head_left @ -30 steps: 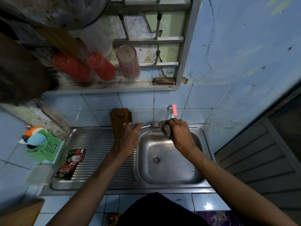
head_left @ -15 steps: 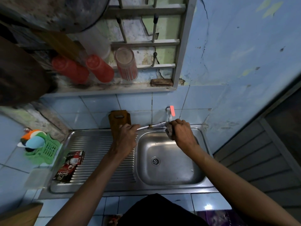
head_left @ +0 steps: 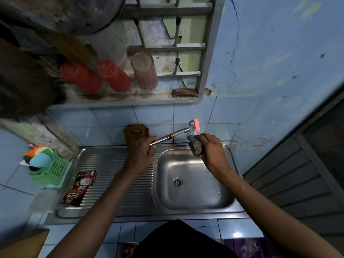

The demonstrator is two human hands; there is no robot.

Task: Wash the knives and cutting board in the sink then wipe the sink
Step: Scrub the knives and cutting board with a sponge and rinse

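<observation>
Head view: left hand (head_left: 140, 153) grips the tap spout (head_left: 170, 136) over the sink (head_left: 195, 183), right hand (head_left: 212, 151) clutches a cloth (head_left: 194, 148) below the tap, cutting board (head_left: 135, 132) leaning against the tiles behind.

Sink basin (head_left: 195, 200) sits right of the drainboard (head_left: 111, 164); tap (head_left: 193, 127) on the wall behind the basin, its spout (head_left: 171, 135) reaching left. Board (head_left: 136, 132) stands against the wall behind the drainboard. Basket (head_left: 54, 170) lies left of the drainboard, packet (head_left: 80, 187) on the drainboard's left edge, shelf (head_left: 121, 101) with cups (head_left: 113, 75) above.
</observation>
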